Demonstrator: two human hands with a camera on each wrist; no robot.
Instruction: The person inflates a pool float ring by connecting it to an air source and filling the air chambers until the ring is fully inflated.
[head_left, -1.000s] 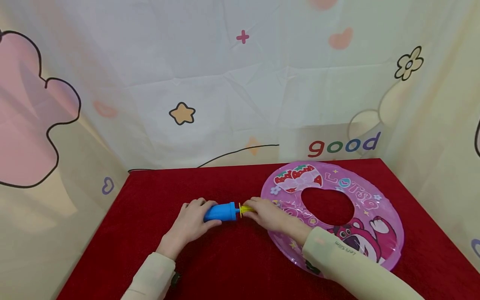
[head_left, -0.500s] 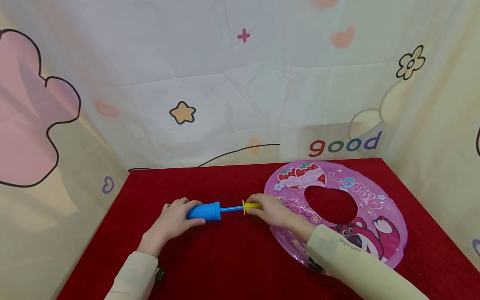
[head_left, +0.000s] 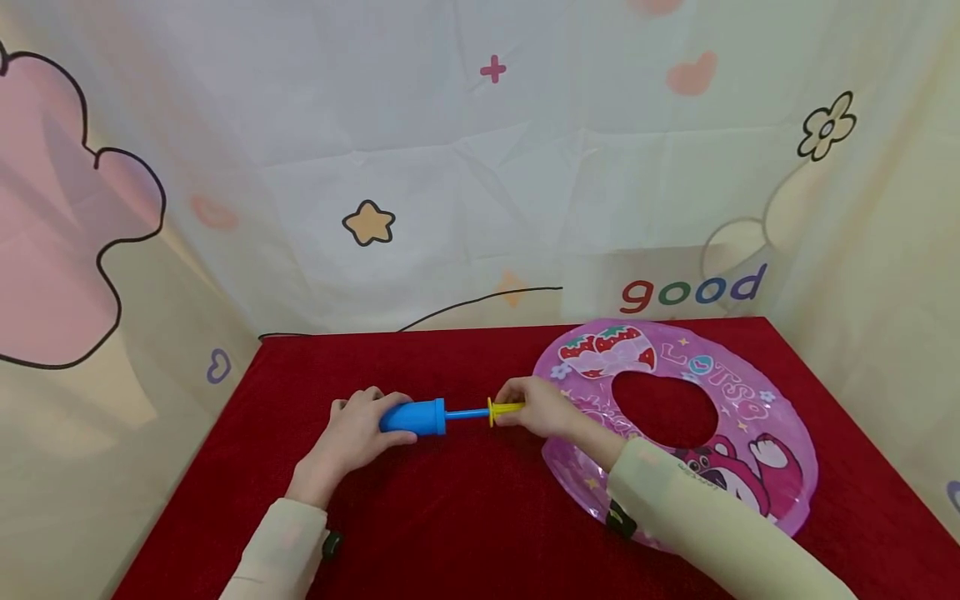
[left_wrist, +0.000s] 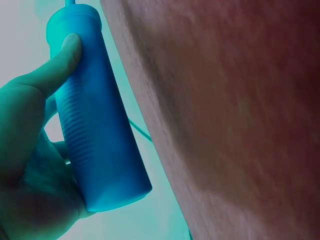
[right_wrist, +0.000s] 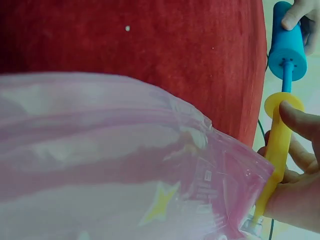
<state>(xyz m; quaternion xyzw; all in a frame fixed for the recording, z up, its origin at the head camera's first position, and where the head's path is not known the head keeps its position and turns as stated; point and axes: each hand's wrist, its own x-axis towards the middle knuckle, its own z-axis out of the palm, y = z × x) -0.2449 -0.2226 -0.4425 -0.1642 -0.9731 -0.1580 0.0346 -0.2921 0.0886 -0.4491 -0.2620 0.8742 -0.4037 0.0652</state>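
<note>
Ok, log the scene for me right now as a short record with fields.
Left hand: grips blue pump barrel
Right hand: grips yellow handle
Pump rod: exposed between barrel and handle
Inflatable ring: pink, printed, lying on red cloth
Handle's far end: at ring's clear valve; seating unclear
Backdrop: pale, reads "good"

Blue pump (head_left: 414, 417) on its side, thin blue rod (head_left: 467, 414) showing, yellow handle (head_left: 507, 410) out to the right, narrow tip down by clear plastic at the edge of the pink swim ring (head_left: 738, 417)! The ring sits right on the red tabletop (head_left: 465, 508), printed with 2 strawberries (head_left: 607, 350) and a bear.
</note>
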